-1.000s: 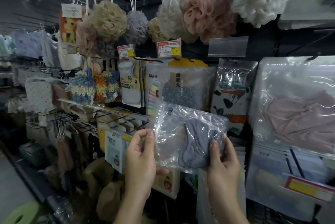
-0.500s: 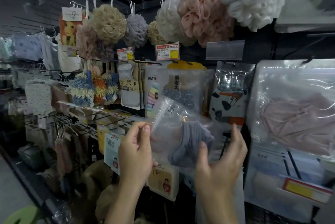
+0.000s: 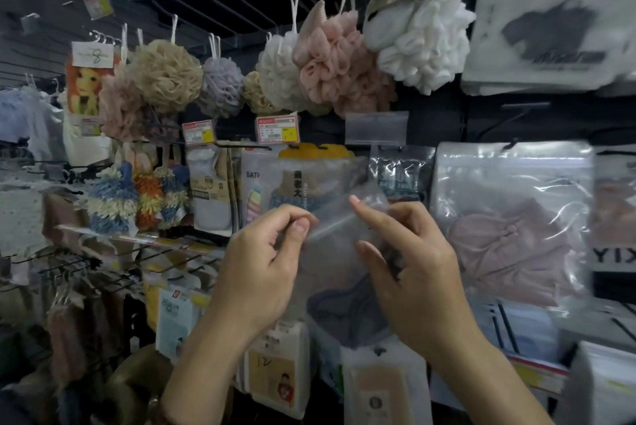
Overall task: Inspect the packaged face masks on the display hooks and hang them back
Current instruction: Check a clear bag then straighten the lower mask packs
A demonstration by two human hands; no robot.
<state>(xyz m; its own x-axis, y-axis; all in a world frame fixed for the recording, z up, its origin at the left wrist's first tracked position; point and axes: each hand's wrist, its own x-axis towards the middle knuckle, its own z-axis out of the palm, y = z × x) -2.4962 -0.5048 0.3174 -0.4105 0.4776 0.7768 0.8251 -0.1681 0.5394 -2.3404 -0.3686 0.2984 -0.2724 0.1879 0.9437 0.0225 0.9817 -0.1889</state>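
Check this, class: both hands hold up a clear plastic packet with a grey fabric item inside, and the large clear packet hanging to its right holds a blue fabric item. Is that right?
Not quite. The head view shows the large clear packet holding a pink fabric item, not blue. The left hand and right hand do hold the clear plastic packet of grey fabric.

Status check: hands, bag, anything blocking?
Left hand and right hand both pinch bag near top. Bag off hook, blurred. Packs crowd behind; target hook unseen.

Left hand (image 3: 256,273), right hand (image 3: 416,273): two; clear packet (image 3: 339,252): one; price tags (image 3: 199,131): two.
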